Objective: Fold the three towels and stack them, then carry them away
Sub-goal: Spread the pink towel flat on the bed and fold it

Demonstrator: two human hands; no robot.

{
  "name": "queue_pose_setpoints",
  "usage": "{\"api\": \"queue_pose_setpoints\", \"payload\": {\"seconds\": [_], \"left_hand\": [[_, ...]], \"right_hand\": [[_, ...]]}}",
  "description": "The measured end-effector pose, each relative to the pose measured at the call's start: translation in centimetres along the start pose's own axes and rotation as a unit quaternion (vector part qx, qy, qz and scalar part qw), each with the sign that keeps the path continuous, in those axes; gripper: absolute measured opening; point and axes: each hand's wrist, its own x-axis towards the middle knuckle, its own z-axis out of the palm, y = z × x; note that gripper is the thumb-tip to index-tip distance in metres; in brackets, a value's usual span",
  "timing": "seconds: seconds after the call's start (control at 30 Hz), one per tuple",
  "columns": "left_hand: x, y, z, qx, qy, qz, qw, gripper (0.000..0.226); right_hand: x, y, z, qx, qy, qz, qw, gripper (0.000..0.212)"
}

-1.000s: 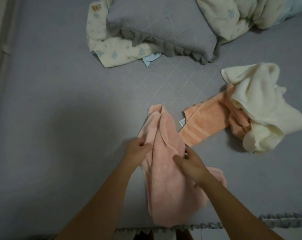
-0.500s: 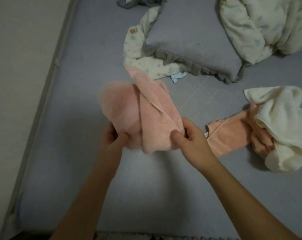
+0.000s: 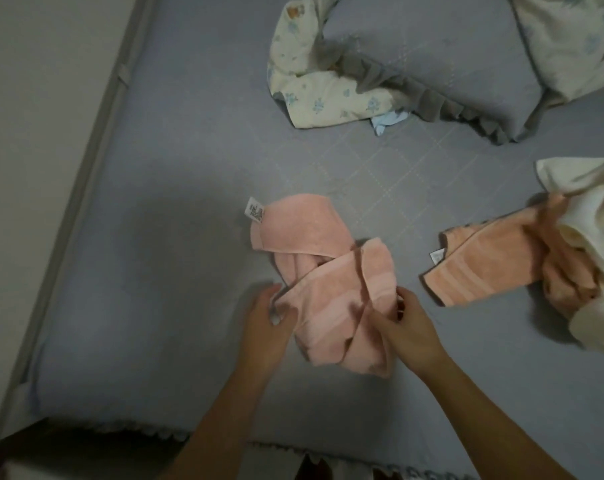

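Pink towel (image 3: 323, 282) lies rumpled on the grey bed (image 3: 175, 244), near edge. My left hand (image 3: 265, 323) and right hand (image 3: 409, 329) pinch its near corners. It's soft and limp; I'd grip corners. Right, an orange towel (image 3: 487, 268) hides partly under the cream towel (image 3: 591, 244), cut off.

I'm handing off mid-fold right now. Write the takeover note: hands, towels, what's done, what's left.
Left hand grips the near left edge of the light pink terry towel; right hand pinches its near right edge. That towel lies crumpled on the grey quilted bed cover.
The orange striped towel lies to its right, partly under the bunched cream towel.
Done: nothing folded.
Left: fold all three, stack, carry away.
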Motion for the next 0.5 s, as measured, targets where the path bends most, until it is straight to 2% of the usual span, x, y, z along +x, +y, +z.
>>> {"api": "queue_pose_setpoints", "payload": {"seconds": [0.07, 0.13, 0.2, 0.27, 0.33, 0.4, 0.47, 0.5], "left_hand": [[1.9, 2.2, 0.2, -0.008, -0.072, 0.011, 0.997, 0.048], [2.7, 4.1, 0.9, 0.027, -0.147, 0.021, 0.989, 0.047], [2.1, 5.1, 1.0, 0.108, -0.175, 0.094, 0.974, 0.025], [0.3, 4.7, 0.0, 0.140, -0.167, 0.171, 0.961, 0.018], [-2.4, 2.8, -1.8, 0.154, -0.181, 0.212, 0.948, 0.015], [-5.0, -0.5, -3.3, 0.201, -0.230, 0.256, 0.917, 0.017], [-6.5, -4.1, -4.2, 0.273, -0.297, 0.265, 0.876, 0.021], [-6.6, -5.5, -4.5, 0.312, -0.320, 0.250, 0.859, 0.024]], "right_hand": [[0.7, -1.0, 0.7, -0.032, -0.002, 0.004, 0.999, 0.061], [0.8, -1.7, 0.8, -0.074, -0.020, -0.023, 0.997, 0.037], [0.3, -2.0, 0.2, -0.072, -0.027, -0.080, 0.994, 0.026], [-0.6, -1.6, -0.9, -0.049, -0.018, -0.131, 0.990, 0.032], [-1.8, -0.3, -2.2, -0.064, -0.044, -0.152, 0.985, 0.039], [-2.8, 1.8, -3.0, -0.172, -0.118, -0.149, 0.967, 0.039], [-3.3, 4.4, -3.4, -0.327, -0.188, -0.138, 0.916, 0.036], [-3.3, 5.3, -3.4, -0.367, -0.206, -0.119, 0.899, 0.032]]}}
